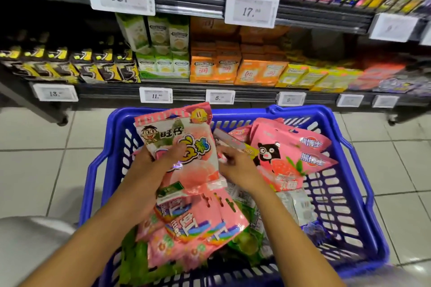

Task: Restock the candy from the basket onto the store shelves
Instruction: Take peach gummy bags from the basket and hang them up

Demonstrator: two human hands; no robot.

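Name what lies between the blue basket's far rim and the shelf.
Head view: bare pale floor tile separates the blue plastic basket from the dark shelf.

A blue basket (363, 170) sits on the tiled floor (35, 147) in front of the store shelves (177, 87). Above the basket, the left hand (151, 165) grips a pink peach candy bag (184, 147), thumb across its front. Just right of that bag, the right hand (238, 165) reaches among packets inside the basket, beside pink bear-printed bags (289, 154). Pink rainbow-printed bags (198, 233) lie nearer the person.
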